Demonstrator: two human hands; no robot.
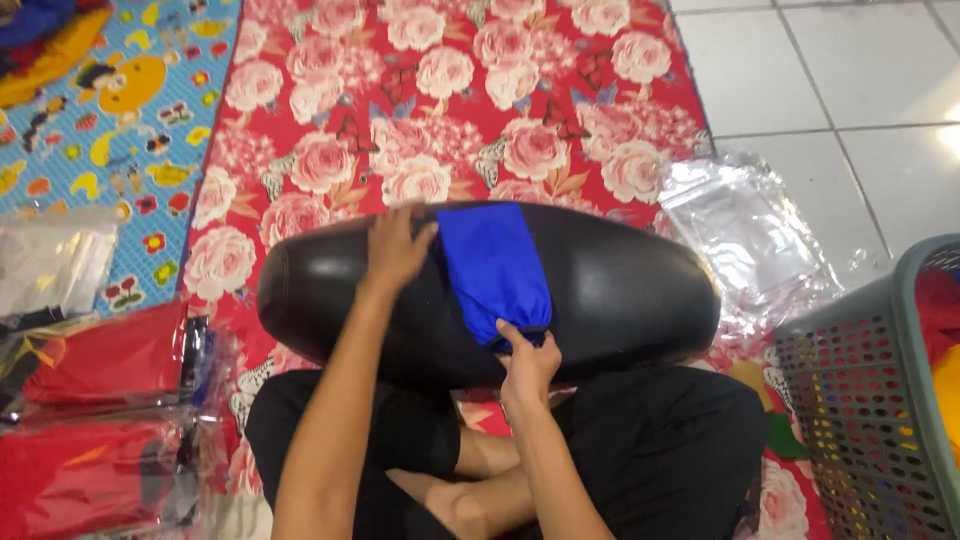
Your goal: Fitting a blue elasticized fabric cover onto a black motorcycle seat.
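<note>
Grey perforated basket point(872, 400) — red and yellow cloth point(942, 330) inside.

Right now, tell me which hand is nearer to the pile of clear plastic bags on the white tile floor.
Right. The right hand pinches the blue cloth's lower end, closer to the clear plastic bags; the left hand presses the black cushion farther away.

The grey basket point(880, 400) is cut off by the right edge. The blue cloth's point(492, 268) lower end is hidden under the right hand point(527, 367). The red packets point(90, 420) are cropped at left.
</note>
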